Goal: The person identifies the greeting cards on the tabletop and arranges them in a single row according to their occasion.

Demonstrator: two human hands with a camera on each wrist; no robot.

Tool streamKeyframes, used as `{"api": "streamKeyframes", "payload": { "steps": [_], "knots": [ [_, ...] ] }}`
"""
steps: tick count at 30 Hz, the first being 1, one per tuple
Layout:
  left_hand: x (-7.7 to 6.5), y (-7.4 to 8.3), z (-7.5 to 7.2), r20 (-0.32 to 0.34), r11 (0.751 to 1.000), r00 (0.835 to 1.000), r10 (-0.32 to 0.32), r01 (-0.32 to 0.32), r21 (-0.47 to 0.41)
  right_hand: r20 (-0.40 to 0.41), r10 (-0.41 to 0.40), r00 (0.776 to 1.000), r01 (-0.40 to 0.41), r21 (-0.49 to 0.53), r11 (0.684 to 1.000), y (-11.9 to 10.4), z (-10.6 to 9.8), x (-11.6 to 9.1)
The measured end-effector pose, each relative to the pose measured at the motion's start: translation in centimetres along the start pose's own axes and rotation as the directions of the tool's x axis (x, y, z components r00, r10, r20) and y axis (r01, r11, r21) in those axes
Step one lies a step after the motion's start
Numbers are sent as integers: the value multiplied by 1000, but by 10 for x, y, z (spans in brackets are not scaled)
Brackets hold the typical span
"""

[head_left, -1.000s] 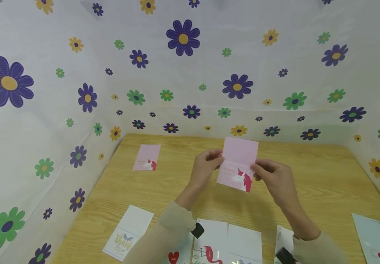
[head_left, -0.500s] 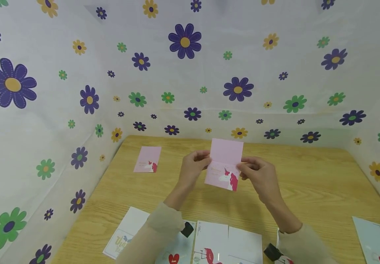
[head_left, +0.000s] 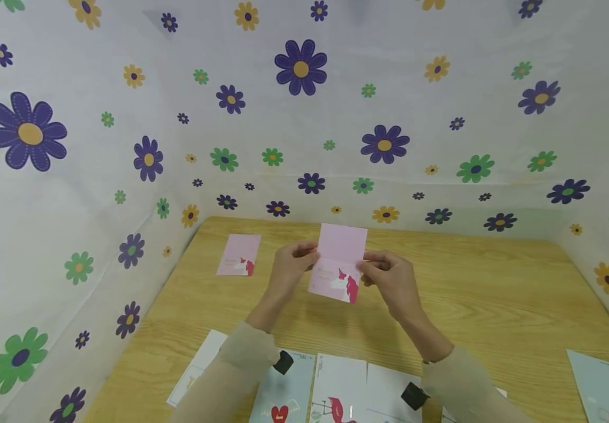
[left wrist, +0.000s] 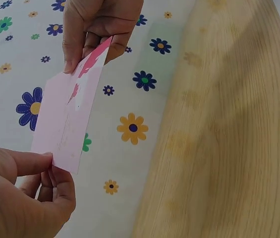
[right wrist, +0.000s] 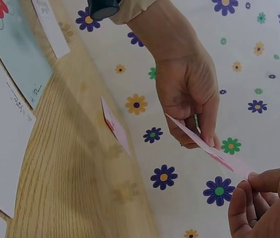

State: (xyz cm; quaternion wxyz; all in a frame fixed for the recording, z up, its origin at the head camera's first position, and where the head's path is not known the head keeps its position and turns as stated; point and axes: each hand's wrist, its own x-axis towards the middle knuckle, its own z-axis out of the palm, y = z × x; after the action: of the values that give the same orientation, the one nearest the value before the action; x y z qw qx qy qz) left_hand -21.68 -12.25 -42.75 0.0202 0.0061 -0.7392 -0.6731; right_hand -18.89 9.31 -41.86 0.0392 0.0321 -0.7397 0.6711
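A pale pink folding card of smooth, stiff paper (head_left: 338,263) hangs in the air between the person's two hands, lifted clear of the tabletop. The left hand (head_left: 290,265) pinches its left edge close to the crease, and the right hand (head_left: 393,279) pinches the opposite edge at about the same height, thumbs and curled fingers nipping the paper. The crease runs across between the two grips. Above it the panel is plain pink; below, it carries a white unicorn with a red mane and leans at a different angle.

A similar pink rectangular card (head_left: 238,255) lies flat on the light, wavy-grained wooden table (head_left: 495,294). Nearer the person I see a pale blue card with a red heart (head_left: 287,385) beside a glossy white card with a red flamingo (head_left: 340,382). White cloth printed with daisies (head_left: 262,126) hangs creased behind.
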Motion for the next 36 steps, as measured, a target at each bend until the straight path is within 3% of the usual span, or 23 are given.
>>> {"api": "streamKeyframes", "payload": {
  "steps": [20,36],
  "knots": [
    [17,-17,-41,-56,988,991,-119,124,89,40,85,996,-90,150,985,34,50,23],
    [32,-31,-61,-115,968,981,-159,178,178,6,96,995,-96,8,995,45,85,44]
  ]
}}
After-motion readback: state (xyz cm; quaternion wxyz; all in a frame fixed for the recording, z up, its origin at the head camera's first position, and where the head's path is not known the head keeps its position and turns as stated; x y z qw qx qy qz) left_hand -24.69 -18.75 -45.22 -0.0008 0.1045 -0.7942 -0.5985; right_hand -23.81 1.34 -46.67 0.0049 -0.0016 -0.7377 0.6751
